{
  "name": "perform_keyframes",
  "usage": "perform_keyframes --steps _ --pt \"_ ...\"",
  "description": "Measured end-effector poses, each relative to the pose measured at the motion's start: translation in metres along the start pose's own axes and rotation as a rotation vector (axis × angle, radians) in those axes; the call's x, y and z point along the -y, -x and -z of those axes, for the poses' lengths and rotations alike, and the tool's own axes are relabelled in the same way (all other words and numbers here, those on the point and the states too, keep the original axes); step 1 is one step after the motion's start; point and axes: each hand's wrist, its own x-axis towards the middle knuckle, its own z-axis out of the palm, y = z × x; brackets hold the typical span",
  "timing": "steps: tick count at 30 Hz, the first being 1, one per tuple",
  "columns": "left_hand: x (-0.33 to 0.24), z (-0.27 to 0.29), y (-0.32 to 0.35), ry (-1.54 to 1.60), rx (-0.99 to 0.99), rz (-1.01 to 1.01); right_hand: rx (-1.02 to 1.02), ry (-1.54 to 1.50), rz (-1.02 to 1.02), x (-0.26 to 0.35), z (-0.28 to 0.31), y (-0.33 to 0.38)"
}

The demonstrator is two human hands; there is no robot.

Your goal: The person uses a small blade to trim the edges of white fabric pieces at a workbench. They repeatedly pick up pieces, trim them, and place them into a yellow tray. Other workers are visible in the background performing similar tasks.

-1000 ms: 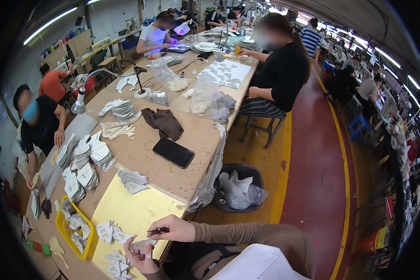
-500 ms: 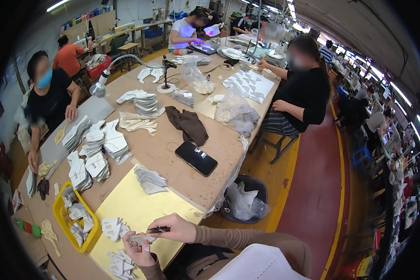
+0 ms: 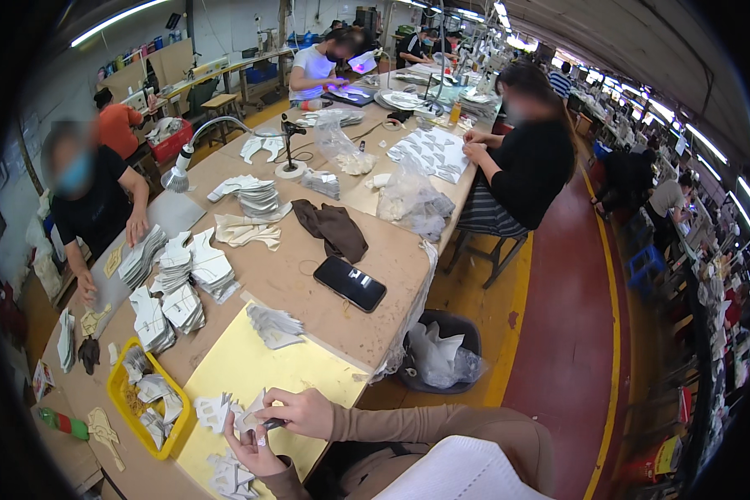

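Left edge: a seated person in a dark top (image 3: 92,200) works at the far-left side of the long brown bench (image 3: 308,283), with fanned stacks of white cut fabric pieces (image 3: 175,279) just in front of them.
Yellow tray: a shallow yellow plastic tray (image 3: 118,392) holding more white pieces sits near the bench's near-left corner, just left of the yellow sheet.
Yellow sheet: a flat yellow cutting mat (image 3: 258,371) lies under the hands; its middle is bare, a small grey-white pile of pieces (image 3: 273,325) rests at its far end.
Left hand: the left hand (image 3: 246,446) comes up from the lower edge, fingers curled around the lower end of a small white cut fabric piece (image 3: 252,419).
Thing held: the small white cut fabric piece is above the near part of the mat, pinched between both hands, with loose white pieces just left of it and below.
Right hand: the right hand (image 3: 302,412) closes its fingers on the piece from the right; whether it also grips a tool I cannot tell.
Bench middle: a black phone (image 3: 350,283) lies flat near the right edge, a crumpled brown cloth (image 3: 333,229) beyond it.
Right edge: the bench ends just right of the hands; below it stands a dark bin with a clear plastic liner (image 3: 442,354), then an open red floor aisle (image 3: 567,333) with a yellow line.
Far right: a person in black (image 3: 521,171) sits at the bench's right side, well apart.
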Motion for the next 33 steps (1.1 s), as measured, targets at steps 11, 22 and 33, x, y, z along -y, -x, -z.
perform_keyframes --steps 11,22,33 --pt "-0.019 0.002 0.02 -0.09 0.02 -0.032 -0.024 -0.087 0.093 0.009 -0.002 -0.005" --pt "-0.021 0.007 0.024 -0.049 0.036 -0.037 0.126 -0.072 0.079 0.009 -0.008 -0.004" --pt "-0.011 0.014 0.04 0.012 -0.166 0.075 0.076 -0.265 0.081 0.005 -0.037 0.01"
